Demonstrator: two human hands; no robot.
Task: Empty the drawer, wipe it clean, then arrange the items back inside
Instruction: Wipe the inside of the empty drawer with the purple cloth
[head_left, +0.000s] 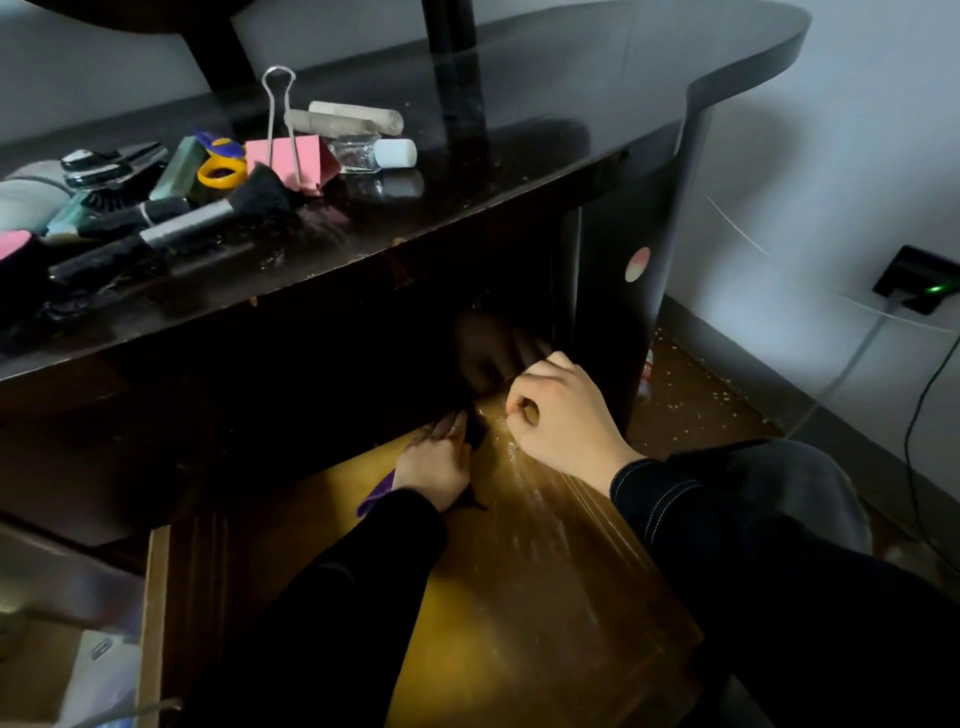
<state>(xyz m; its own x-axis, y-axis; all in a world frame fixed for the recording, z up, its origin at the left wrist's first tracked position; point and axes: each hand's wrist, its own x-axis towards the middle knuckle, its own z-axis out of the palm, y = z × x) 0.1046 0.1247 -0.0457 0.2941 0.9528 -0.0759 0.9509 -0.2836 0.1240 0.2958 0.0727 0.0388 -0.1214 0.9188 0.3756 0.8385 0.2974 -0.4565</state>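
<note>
Beneath left hand (434, 462), right hand (563, 415): drawer (519, 597).

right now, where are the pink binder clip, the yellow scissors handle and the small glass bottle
pink binder clip (283, 158): head view, on its pink body
yellow scissors handle (221, 183): head view, on the loop's lower rim
small glass bottle (356, 153): head view, on the clear glass body, left of the white cap

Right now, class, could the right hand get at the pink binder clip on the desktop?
Probably yes: the right hand is in the drawer, and the pink binder clip lies uncovered on the desktop just above it.
</note>
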